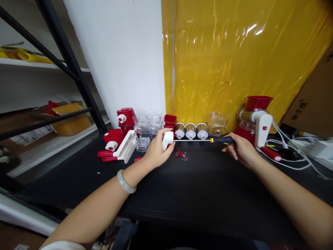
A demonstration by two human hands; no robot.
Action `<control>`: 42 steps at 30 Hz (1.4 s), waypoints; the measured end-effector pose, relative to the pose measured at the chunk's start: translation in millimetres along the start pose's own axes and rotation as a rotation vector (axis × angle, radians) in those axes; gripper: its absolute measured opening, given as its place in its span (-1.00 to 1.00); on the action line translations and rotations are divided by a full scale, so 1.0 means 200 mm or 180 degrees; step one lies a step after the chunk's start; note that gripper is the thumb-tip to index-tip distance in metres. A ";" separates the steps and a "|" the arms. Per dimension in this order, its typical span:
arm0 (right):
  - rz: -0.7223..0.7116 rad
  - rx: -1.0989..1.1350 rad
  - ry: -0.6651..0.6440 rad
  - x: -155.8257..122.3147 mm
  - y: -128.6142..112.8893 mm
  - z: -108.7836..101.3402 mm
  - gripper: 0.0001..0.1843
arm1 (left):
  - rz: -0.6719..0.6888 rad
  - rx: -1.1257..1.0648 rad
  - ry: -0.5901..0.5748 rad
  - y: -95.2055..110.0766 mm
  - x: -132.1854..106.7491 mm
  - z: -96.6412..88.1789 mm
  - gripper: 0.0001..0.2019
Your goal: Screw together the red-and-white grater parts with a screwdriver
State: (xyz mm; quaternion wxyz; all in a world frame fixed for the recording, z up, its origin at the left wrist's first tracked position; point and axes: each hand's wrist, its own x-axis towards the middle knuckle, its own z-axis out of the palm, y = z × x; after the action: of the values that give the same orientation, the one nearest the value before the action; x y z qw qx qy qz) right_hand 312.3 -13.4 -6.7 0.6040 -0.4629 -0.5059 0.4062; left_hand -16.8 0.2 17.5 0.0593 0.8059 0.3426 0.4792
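Observation:
My left hand grips a white plastic part, most of which is hidden behind my fingers. In my right hand is a screwdriver with a dark handle and a yellow collar. Its long shaft lies level and points left, with the tip at the white part; whether it sits in a screw is hidden. Just below the shaft, small red pieces and screws lie in a loose pile on the black table. Behind the shaft stand several grater drums with white rims.
At the left are red grater bodies and white crank arms with red handles. Clear plastic parts stand beside them. An assembled rotary grater and white cables are at the right. A yellow plastic sheet hangs behind.

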 end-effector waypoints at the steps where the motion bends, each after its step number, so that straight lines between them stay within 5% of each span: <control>1: 0.0001 -0.0012 0.0000 0.00 0.00 0.00 -0.56 | 0.0000 0.0009 0.0009 0.00 0.00 0.00 -0.54; 19: 0.0132 -0.0378 0.0036 0.00 -0.03 0.00 -0.31 | 0.0066 0.0070 0.0031 0.00 0.00 0.00 -0.54; 34: 0.0189 0.0125 0.0196 0.03 0.01 -0.01 -0.60 | 0.0136 0.0123 -0.0037 -0.02 -0.01 0.01 -0.51; 42: 0.0168 0.0170 0.0130 0.01 -0.02 0.01 -0.56 | 0.0089 0.0117 -0.0042 -0.02 -0.01 0.01 -0.51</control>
State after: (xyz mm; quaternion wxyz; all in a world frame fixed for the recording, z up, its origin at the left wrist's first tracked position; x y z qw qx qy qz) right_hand 310.9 -11.9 -2.6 0.6154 -0.4681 -0.4701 0.4258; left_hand -18.3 2.0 13.7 0.0400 0.8147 0.3396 0.4682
